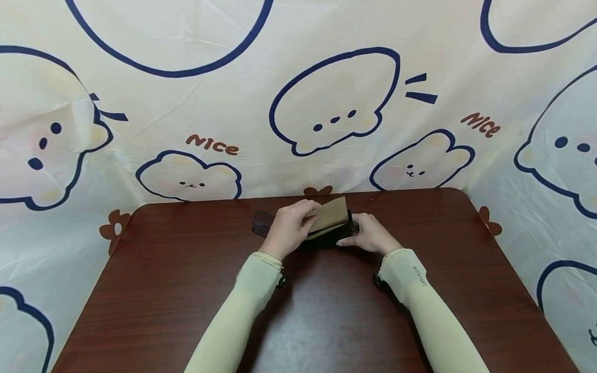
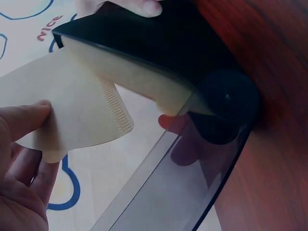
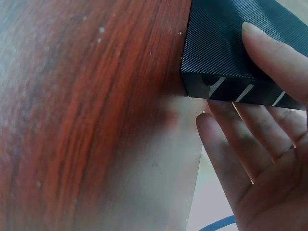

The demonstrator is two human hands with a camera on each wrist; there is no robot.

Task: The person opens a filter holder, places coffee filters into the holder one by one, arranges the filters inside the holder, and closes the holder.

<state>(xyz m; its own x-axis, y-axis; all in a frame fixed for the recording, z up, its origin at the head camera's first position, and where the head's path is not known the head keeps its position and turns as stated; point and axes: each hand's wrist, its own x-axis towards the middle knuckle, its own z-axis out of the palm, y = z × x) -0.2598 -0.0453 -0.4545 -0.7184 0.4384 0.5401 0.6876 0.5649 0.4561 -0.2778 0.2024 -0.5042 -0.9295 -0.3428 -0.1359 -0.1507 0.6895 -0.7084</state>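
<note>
My left hand [image 1: 291, 226] pinches a tan paper coffee filter [image 2: 86, 106] with a crimped seam between thumb and fingers. The filter is pulled partly clear of a black filter box [image 2: 139, 41], beside its mouth in the left wrist view. More filters [image 2: 127, 74] show inside the box. Its smoky see-through lid [image 2: 163, 178] is swung open on a round hinge, toward the left. At the box's right end, my right hand [image 1: 372, 234] holds it, thumb on the ribbed face [image 3: 219, 43] and the fingers on the other side.
The box stands near the far edge of a dark reddish-brown wooden table [image 1: 328, 322]. A cream cloth [image 1: 256, 100] with blue cartoon outlines hangs behind the table and along both sides.
</note>
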